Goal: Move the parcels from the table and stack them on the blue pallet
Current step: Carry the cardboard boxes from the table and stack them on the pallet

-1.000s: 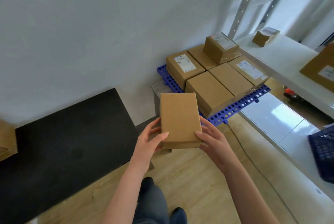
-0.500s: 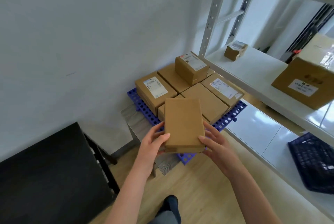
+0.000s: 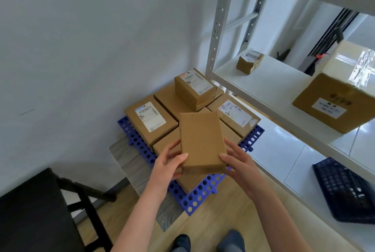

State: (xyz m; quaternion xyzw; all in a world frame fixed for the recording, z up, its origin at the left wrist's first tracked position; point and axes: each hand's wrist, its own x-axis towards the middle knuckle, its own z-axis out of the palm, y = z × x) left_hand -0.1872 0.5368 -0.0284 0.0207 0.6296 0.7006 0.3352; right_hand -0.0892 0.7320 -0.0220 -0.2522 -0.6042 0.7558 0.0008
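Observation:
A plain brown parcel is held in the air above the near half of the blue pallet. My left hand grips its near left corner and my right hand grips its near right corner. Several brown parcels lie flat on the pallet: a labelled one at the left, another labelled one at the right, plain ones under my hands. A smaller labelled parcel sits on top at the back. The black table is at the lower left.
A white wall stands close behind the pallet. A grey metal shelf rack rises at the right, holding a small box and a large box. A dark blue crate sits under it. My feet show at the bottom edge.
I have walked from the table toward the pallet, carrying the parcel in both hands. The pallet is now directly below the parcel, and the table has slid off to the lower left.

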